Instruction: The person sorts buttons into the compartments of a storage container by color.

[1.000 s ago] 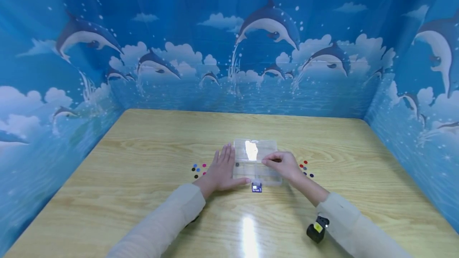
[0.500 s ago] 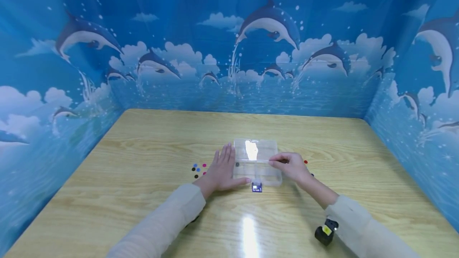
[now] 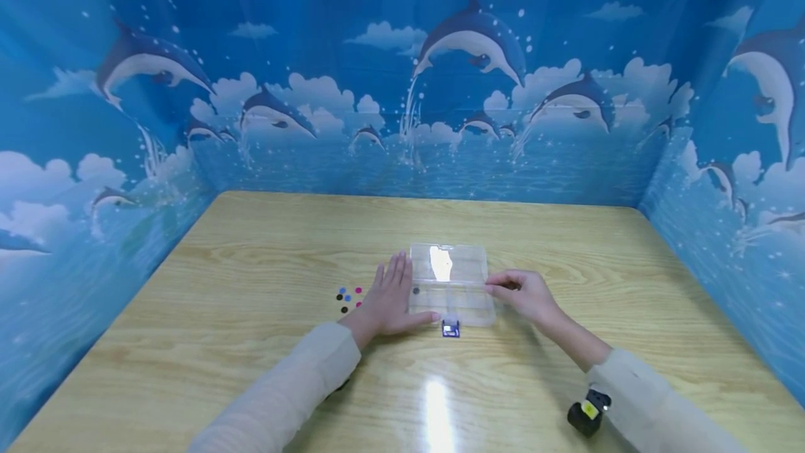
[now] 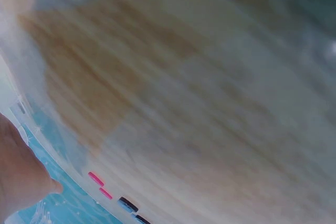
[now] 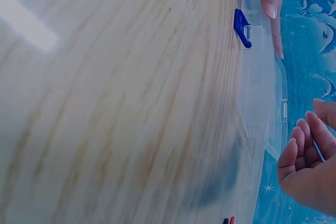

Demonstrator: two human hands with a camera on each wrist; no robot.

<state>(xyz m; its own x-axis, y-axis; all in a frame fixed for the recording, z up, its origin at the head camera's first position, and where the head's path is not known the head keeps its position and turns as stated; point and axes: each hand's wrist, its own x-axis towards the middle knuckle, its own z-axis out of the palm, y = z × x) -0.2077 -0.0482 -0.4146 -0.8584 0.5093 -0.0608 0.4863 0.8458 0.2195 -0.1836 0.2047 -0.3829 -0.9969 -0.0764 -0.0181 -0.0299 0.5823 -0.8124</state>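
Observation:
A clear plastic box lies on the table with its clear lid folded back. A blue latch sticks out at the front. One dark disc is in the left compartment. My left hand is against the box's left side with straight fingers, its thumb reaching along the front near the latch. Just off the right side of the box is my right hand. In the right wrist view its fingers are loosely bent, thumb near the index fingertip, and nothing shows between them.
Several small discs, pink, blue and black, lie left of the left hand. In the right wrist view a red disc and a dark one show at the bottom edge. A dolphin-print curtain surrounds the table.
My right hand has moved right from over the middle of the box to beyond its right edge, covering the discs that showed there. The left hand has stayed in place.

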